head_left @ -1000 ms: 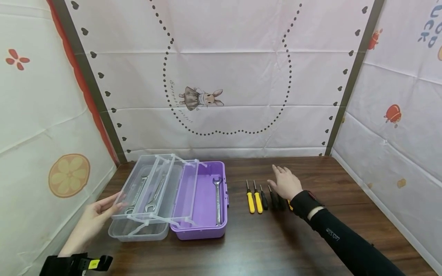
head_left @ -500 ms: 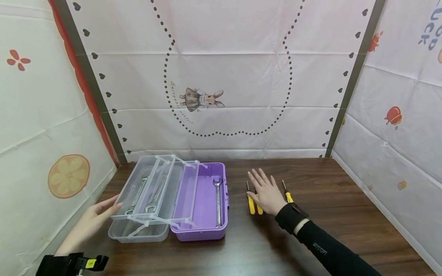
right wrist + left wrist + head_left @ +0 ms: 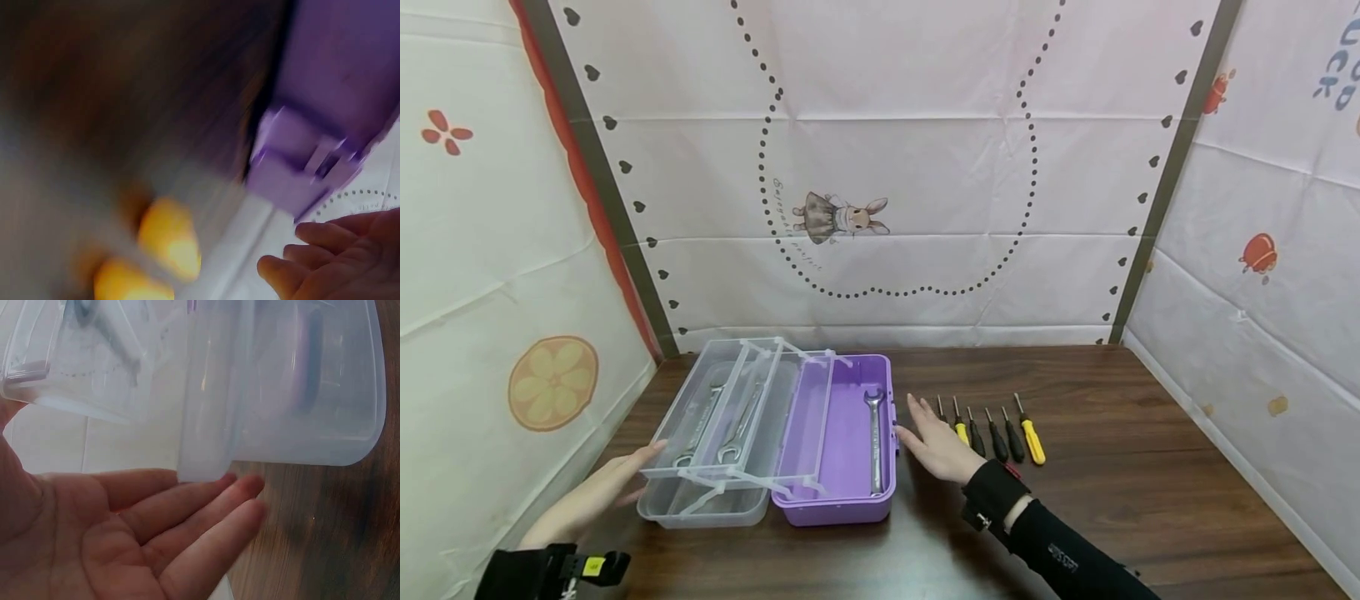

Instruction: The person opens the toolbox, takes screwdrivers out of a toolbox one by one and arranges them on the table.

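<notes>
A purple toolbox (image 3: 831,512) stands opened on the table, its clear trays (image 3: 662,472) spread out to the left. One wrench (image 3: 876,442) lies along the right side of the purple base; two more show through the clear plastic, one being a wrench (image 3: 702,425) at far left. My left hand (image 3: 597,496) is at the left edge of the trays, fingers (image 3: 206,547) extended beneath the tray edge, palm up. Flat-fingered, my right hand (image 3: 942,446) hovers beside the box's right wall, near its purple latch (image 3: 300,156), holding nothing.
Right of the toolbox, several screwdrivers stand in a row, including a black screwdriver (image 3: 997,442) and a yellow-handled screwdriver (image 3: 1033,442). My right hand partly hides the leftmost ones. Printed cloth walls (image 3: 925,167) enclose the wooden table (image 3: 1112,467).
My right hand has swept left across the screwdrivers to the toolbox's side, uncovering the right-hand ones. My left hand has dropped slightly at the tray edge; toolbox and tools stay put.
</notes>
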### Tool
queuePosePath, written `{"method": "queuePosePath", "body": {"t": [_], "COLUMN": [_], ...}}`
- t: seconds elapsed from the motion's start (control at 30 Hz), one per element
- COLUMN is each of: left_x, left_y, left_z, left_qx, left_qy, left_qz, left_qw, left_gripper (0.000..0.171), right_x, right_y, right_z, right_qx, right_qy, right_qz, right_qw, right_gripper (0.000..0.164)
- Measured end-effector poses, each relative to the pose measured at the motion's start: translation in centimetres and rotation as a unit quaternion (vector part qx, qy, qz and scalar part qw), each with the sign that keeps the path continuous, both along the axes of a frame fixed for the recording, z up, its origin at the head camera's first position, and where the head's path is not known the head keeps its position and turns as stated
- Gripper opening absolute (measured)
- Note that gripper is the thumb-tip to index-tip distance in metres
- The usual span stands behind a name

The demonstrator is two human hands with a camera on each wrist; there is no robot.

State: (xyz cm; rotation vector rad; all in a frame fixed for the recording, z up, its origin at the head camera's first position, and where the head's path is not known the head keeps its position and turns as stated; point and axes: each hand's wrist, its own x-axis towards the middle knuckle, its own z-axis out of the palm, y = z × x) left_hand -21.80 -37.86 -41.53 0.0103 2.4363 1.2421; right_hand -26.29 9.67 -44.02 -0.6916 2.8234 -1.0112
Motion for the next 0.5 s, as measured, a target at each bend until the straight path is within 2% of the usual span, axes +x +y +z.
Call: {"method": "queuePosePath", "body": {"t": [0.1, 0.23, 0.33, 0.5], "left_x": [0.0, 0.0, -0.1, -0.1], "left_y": [0.0, 0.1, 0.1, 0.3], "left_z": [0.0, -0.1, -0.1, -0.2], "left_qx": [0.011, 0.021, 0.021, 0.027], "left_qy": [-0.018, -0.024, -0.021, -0.004], "left_qz": [0.008, 0.010, 0.008, 0.026], "left_qw": [0.9998, 0.9994, 0.9995, 0.9993], "left_gripper": [0.083, 0.079, 0.079, 0.083], "right_x": [0.1, 0.2, 0.3, 0.3], "right_y": [-0.6, -1.2, -1.5, -2.0], "right_z": [0.0, -0.2, -0.4, -0.5], "right_qx": [-0.030, -0.044, -0.056, -0.083], "right_qy": [-0.027, -0.036, -0.038, -0.053], "right_qz": [-0.002, 0.007, 0.010, -0.003], "right_qw": [0.999, 0.998, 0.998, 0.995], "right_gripper": [0.065, 0.063, 0.060, 0.056]}}
